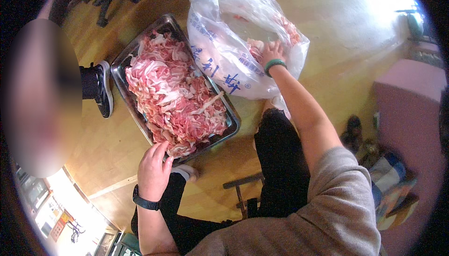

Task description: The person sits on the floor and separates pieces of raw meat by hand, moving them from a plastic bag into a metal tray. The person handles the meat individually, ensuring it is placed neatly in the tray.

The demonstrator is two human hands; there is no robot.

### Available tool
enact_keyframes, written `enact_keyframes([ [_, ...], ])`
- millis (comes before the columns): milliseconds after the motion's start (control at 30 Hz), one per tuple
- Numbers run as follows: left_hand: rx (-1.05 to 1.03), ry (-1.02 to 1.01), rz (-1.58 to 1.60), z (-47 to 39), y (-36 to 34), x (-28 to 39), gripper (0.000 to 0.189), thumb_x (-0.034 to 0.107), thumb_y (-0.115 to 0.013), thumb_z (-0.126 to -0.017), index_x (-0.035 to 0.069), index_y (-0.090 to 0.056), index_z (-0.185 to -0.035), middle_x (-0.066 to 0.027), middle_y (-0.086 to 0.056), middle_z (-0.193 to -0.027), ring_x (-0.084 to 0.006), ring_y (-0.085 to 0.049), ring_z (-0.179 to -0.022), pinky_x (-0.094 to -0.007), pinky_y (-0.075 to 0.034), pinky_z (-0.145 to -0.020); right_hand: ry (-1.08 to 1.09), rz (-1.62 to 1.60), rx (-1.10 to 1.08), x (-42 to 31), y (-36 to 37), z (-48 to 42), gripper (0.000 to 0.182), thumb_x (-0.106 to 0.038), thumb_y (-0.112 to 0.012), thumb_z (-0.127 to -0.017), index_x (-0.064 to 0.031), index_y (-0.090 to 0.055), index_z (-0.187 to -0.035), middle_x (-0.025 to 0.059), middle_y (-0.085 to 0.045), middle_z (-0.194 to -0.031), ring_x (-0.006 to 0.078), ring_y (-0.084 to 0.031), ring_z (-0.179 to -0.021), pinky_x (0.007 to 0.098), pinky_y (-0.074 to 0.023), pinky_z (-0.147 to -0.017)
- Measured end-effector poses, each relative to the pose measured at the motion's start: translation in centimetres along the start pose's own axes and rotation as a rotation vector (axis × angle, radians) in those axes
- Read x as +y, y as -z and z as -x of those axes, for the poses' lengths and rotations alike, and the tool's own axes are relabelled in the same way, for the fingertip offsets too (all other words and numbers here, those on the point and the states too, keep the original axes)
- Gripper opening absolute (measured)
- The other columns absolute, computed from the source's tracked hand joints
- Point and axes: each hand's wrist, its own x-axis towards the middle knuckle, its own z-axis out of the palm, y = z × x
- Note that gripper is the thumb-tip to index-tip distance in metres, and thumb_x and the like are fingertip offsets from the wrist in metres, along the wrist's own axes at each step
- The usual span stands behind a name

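Thin slices of raw, fatty meat (172, 87) are heaped in a shiny metal tray (137, 114) on the floor before me. My left hand (154, 172) is at the tray's near corner, thumb apart from the fingers, fingertips at the rim beside the meat. It holds nothing that I can see. A large translucent plastic bag (224, 56) with blue printing stands open right of the tray. Inside its mouth, my right hand (274, 52) reaches in with fingers spread against the pinkish meat (255, 47). I see no piece clearly gripped there.
A person's foot in a dark shoe (104, 89) is left of the tray. A wheeled chair base (105, 1) stands beyond it. Under me is a low seat's frame (242, 186). A pink block-like piece of furniture (410, 80) and a checked cloth (387, 170) are at right.
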Motion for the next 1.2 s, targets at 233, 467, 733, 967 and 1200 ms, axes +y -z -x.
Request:
enact_keyframes([
  [233, -0.014, -0.030, 0.013, -0.3, -0.4, 0.3, 0.034, 0.008, -0.056, -0.071, 0.002, -0.049, -0.103, -0.0164, -0.051, -0.101, -0.0313, -0.049, -0.092, -0.0362, -0.040, -0.079, 0.316, -0.114, -0.096, -1.2, 2.9, -0.5, 0.048, -0.034, -0.048, -0.077, -0.0225, -0.034, -0.121, 0.0168, -0.029, -0.127, 0.0364, -0.035, -0.113, 0.0446, -0.0366, -0.086],
  [467, -0.017, -0.037, 0.008, -0.6, -0.2, 0.5, 0.034, 0.009, -0.056, -0.071, 0.002, -0.049, -0.103, -0.0164, -0.051, -0.100, -0.0315, -0.049, -0.092, -0.0364, -0.040, -0.079, -0.073, -0.350, -0.100, 1.6, -0.1, -3.1, 0.032, -0.029, -0.053, -0.074, -0.0131, -0.052, -0.102, 0.0166, -0.054, -0.101, 0.0315, -0.052, -0.094, 0.0385, -0.0424, -0.078],
  [733, -0.017, -0.050, -0.002, 0.1, -0.6, 0.2, 0.034, 0.008, -0.057, -0.070, 0.002, -0.048, -0.103, -0.0149, -0.051, -0.099, -0.0307, -0.050, -0.090, -0.0362, -0.042, -0.076, -0.033, -1.222, -0.073, 2.7, 4.9, -0.8, 0.029, -0.014, -0.060, -0.066, -0.0042, -0.057, -0.093, 0.0083, -0.058, -0.087, 0.0186, -0.056, -0.074, 0.0289, -0.0456, -0.064],
  [967, 0.018, -0.091, 0.036, 1.0, 0.3, 0.8, 0.033, 0.011, -0.055, -0.072, 0.003, -0.049, -0.104, -0.0146, -0.051, -0.100, -0.0300, -0.050, -0.089, -0.0358, -0.042, -0.076, 0.094, -1.803, -0.173, 1.6, 12.9, 2.3, 0.045, 0.003, -0.055, -0.065, -0.0014, -0.044, -0.108, 0.0093, -0.052, -0.097, 0.0205, -0.054, -0.081, 0.0307, -0.0479, -0.069],
  [1200, 0.176, -0.205, 0.130, 3.1, 1.9, 1.3, 0.032, 0.012, -0.055, -0.072, 0.002, -0.049, -0.102, -0.0147, -0.052, -0.098, -0.0290, -0.050, -0.090, -0.0343, -0.042, -0.078, 0.427, -2.162, -0.212, 0.2, 21.2, 5.1, 0.047, -0.002, -0.044, -0.075, -0.0009, -0.034, -0.121, 0.0113, -0.040, -0.122, 0.0207, -0.047, -0.101, 0.0344, -0.0448, -0.080],
])
